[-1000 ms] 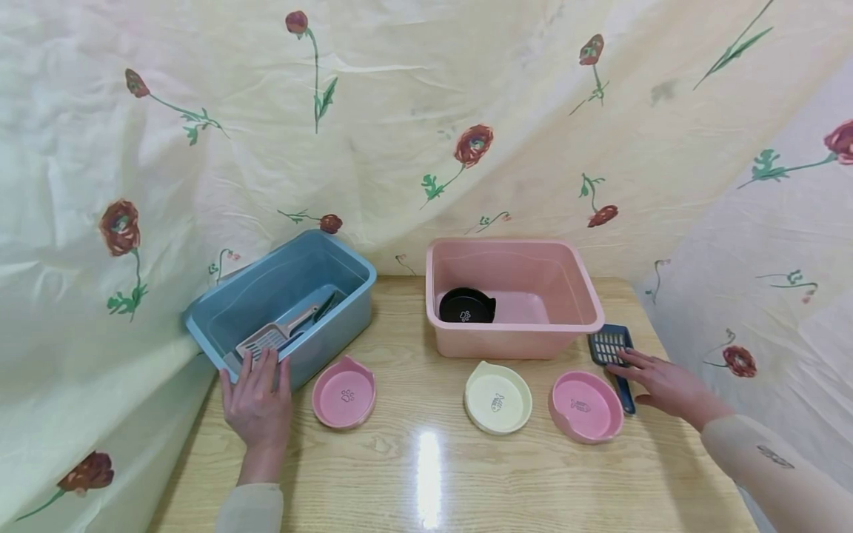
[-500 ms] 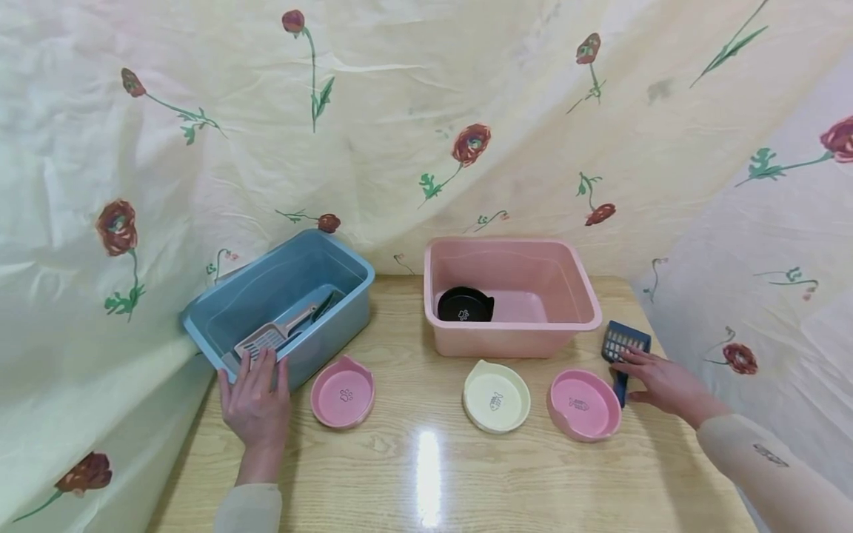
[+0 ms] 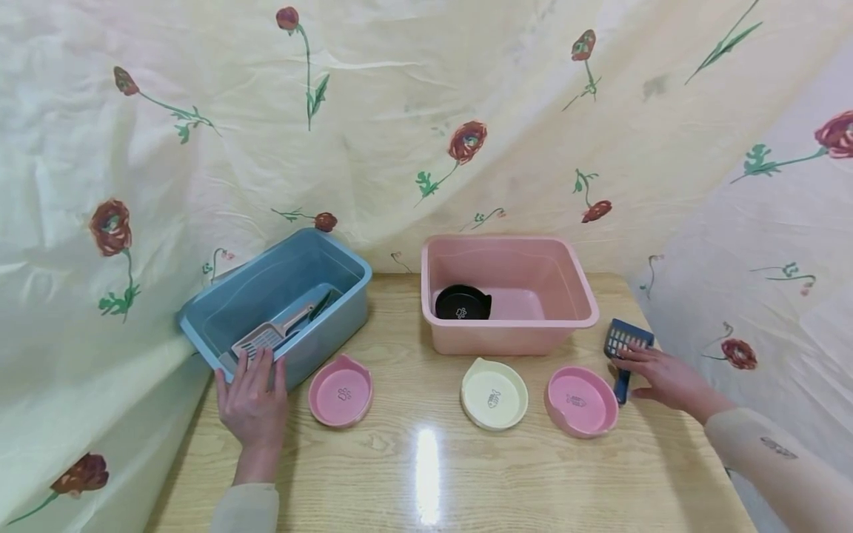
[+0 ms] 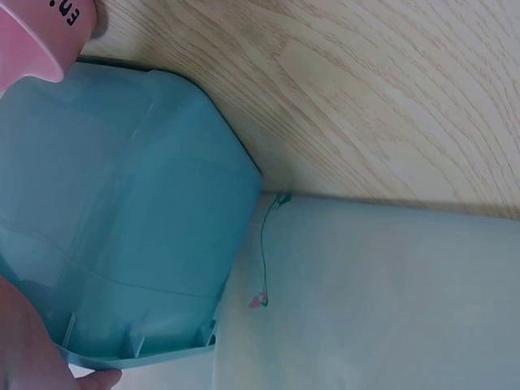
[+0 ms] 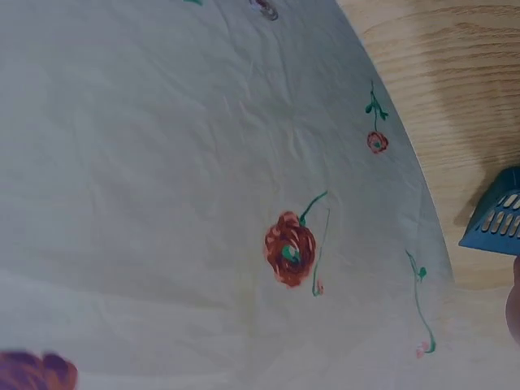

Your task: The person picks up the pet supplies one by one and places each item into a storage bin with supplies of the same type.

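Note:
My left hand (image 3: pixel 255 403) rests on the near rim of a blue plastic bin (image 3: pixel 333 311), its fingers fairly straight. Inside the bin lie a beige slotted litter scoop (image 3: pixel 261 340) and a dark green item (image 3: pixel 323 303), partly hidden by the wall. At the right, my right hand (image 3: pixel 666 381) touches a dark blue litter scoop (image 3: pixel 620 333) with extended fingers over its slotted head. The scoop's handle points toward me, partly beside the thumb. A corner of this scoop (image 5: pixel 496 223) and a fingertip show in the right wrist view. The left wrist view shows the bin's outer wall (image 4: pixel 146 187).
A pink bin (image 3: pixel 513 339) at the back holds a black bowl (image 3: pixel 463 302). In front stand a pink paw-print bowl (image 3: pixel 341 392), a cream fish-print bowl (image 3: pixel 494 394) and a pink fish-print bowl (image 3: pixel 581 401). Flowered cloth (image 3: pixel 373 96) surrounds the wooden table (image 3: pixel 360 474).
The blue scoop has turned on the table, its head shifting right and its handle slightly left, with my right hand following. My left hand stays on the blue bin's rim.

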`<state>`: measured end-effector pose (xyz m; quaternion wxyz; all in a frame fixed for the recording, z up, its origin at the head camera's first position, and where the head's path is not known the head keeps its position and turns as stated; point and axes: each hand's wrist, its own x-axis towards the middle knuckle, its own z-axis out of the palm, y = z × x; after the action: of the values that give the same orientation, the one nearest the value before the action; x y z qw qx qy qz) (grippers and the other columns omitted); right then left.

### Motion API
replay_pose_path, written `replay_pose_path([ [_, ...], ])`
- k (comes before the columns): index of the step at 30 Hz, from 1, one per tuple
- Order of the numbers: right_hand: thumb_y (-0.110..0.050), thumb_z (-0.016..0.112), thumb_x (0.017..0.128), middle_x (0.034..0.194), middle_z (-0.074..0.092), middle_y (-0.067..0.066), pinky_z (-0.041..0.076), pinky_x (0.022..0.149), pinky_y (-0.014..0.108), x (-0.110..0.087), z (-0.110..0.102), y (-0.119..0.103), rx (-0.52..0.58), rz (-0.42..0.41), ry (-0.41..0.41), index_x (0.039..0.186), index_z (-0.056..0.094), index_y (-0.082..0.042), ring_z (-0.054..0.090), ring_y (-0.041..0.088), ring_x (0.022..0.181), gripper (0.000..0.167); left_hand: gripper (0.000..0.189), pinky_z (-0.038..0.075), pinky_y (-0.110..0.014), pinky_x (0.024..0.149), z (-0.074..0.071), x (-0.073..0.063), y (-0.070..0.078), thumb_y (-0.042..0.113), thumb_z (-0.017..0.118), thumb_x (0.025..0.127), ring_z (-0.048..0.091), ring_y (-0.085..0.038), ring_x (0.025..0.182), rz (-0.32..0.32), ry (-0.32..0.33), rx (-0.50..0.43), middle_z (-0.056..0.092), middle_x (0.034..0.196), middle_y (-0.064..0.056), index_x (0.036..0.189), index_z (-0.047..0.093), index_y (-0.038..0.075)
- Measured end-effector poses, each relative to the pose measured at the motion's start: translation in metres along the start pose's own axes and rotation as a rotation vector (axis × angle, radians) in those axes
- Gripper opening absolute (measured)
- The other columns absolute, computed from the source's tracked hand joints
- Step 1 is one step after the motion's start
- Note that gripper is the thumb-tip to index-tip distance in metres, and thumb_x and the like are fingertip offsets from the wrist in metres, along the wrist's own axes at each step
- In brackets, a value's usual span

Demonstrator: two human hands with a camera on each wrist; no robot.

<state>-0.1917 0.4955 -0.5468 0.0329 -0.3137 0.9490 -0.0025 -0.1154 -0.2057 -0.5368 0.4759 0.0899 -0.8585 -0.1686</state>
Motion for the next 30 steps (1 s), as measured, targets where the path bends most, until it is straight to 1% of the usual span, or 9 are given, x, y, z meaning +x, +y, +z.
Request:
replay_pose_path([
  [5,-0.020,0.096,0.076,0.136,0.070,0.025,0.050,0.104,0.067,0.006,-0.008,-0.002,0.014,-0.036,-0.052,0.131,0.074,-0.003,0.059,0.053,0.132,0.061,0.030,0.037,-0.062,0.123,0.000,0.000,-0.001,0.017,0.082,0.094,0.070,-0.045,0.122,0.006,0.006,-0.003,0.074,0.124,-0.019,0.120,0.079,0.002],
  [9,-0.021,0.095,0.078,0.134,0.072,0.022,0.052,0.102,0.067,0.010,-0.011,-0.003,0.007,-0.053,-0.101,0.129,0.076,-0.005,0.060,0.053,0.131,0.056,0.031,0.036,-0.063,0.123,-0.001,0.000,-0.001,0.019,0.081,0.096,0.068,-0.045,0.123,0.006,-0.022,0.012,0.073,0.125,-0.020,0.121,0.078,0.001],
  [12,-0.022,0.094,0.080,0.132,0.073,0.020,0.052,0.102,0.067,0.012,-0.011,-0.001,0.004,-0.068,-0.127,0.127,0.077,-0.006,0.060,0.053,0.130,0.052,0.031,0.036,-0.063,0.123,-0.002,0.000,0.000,0.018,0.081,0.095,0.068,-0.045,0.124,0.002,-0.025,0.008,0.073,0.125,-0.020,0.121,0.078,0.001],
  [16,-0.020,0.093,0.081,0.129,0.075,0.017,0.052,0.102,0.067,0.017,-0.008,0.002,-0.021,-0.099,-0.135,0.125,0.078,-0.007,0.063,0.051,0.128,0.047,0.031,0.036,-0.062,0.124,-0.002,0.001,0.000,0.017,0.082,0.094,0.069,-0.046,0.122,0.002,-0.021,0.004,0.073,0.125,-0.020,0.121,0.078,0.001],
  [18,-0.019,0.092,0.082,0.128,0.076,0.016,0.052,0.103,0.066,0.019,-0.007,0.003,-0.040,-0.115,-0.140,0.124,0.079,-0.007,0.064,0.050,0.128,0.046,0.031,0.035,-0.062,0.124,-0.002,0.000,-0.001,0.018,0.082,0.095,0.069,-0.047,0.122,0.005,-0.032,0.011,0.073,0.125,-0.021,0.121,0.078,0.001],
  [23,-0.017,0.092,0.081,0.123,0.077,0.016,0.054,0.101,0.064,0.022,-0.003,0.005,-0.076,-0.169,-0.123,0.120,0.080,-0.006,0.066,0.047,0.124,0.042,0.033,0.035,-0.063,0.124,-0.002,0.000,-0.003,0.018,0.082,0.095,0.069,-0.047,0.122,0.013,-0.040,0.016,0.073,0.125,-0.022,0.122,0.078,0.001],
  [26,-0.015,0.092,0.081,0.121,0.078,0.014,0.055,0.100,0.062,0.023,-0.001,0.006,-0.099,-0.192,-0.118,0.118,0.081,-0.008,0.067,0.046,0.123,0.039,0.032,0.035,-0.064,0.123,-0.002,0.000,-0.003,0.018,0.082,0.095,0.069,-0.047,0.122,0.018,-0.038,0.014,0.073,0.125,-0.021,0.122,0.078,0.001],
  [30,-0.015,0.093,0.080,0.120,0.079,0.012,0.054,0.104,0.060,0.024,0.002,0.006,-0.174,-0.230,-0.127,0.116,0.081,-0.011,0.066,0.043,0.127,0.038,0.032,0.035,-0.064,0.123,-0.002,0.000,-0.003,0.018,0.082,0.095,0.069,-0.047,0.122,0.017,-0.040,0.013,0.072,0.126,-0.021,0.122,0.078,0.001],
])
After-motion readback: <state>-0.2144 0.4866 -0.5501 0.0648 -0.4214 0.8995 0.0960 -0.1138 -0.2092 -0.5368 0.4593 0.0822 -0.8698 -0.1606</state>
